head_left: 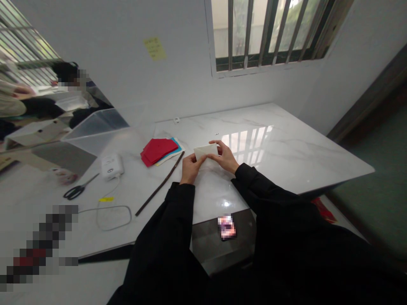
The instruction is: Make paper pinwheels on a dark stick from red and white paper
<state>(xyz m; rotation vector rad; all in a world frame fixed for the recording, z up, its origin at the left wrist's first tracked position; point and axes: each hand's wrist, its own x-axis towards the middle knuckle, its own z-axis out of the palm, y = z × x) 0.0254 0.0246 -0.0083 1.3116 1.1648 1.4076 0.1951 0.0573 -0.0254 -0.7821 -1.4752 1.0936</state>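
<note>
Between both hands, a small piece of folded cream-white paper (206, 150) is held up over the marble-patterned table (286, 144). My left hand (190, 167) grips its lower left part, thumb on the near face. My right hand (225, 157) pinches the right end, with fingers behind the top edge and thumb along the bottom. Left of the hands lies a pile of red paper pieces (159, 150) with blue paper (176, 145) and paler sheets under it. A thin dark brown stick (162, 185) rests on the table beside my left sleeve.
At left are black-handled scissors (74, 192), a white box-shaped device (112, 166) with a cable, and a clear plastic bin (98, 123). A yellow note (154, 48) is on the wall below a barred window. Another person (71, 76) sits at far left.
</note>
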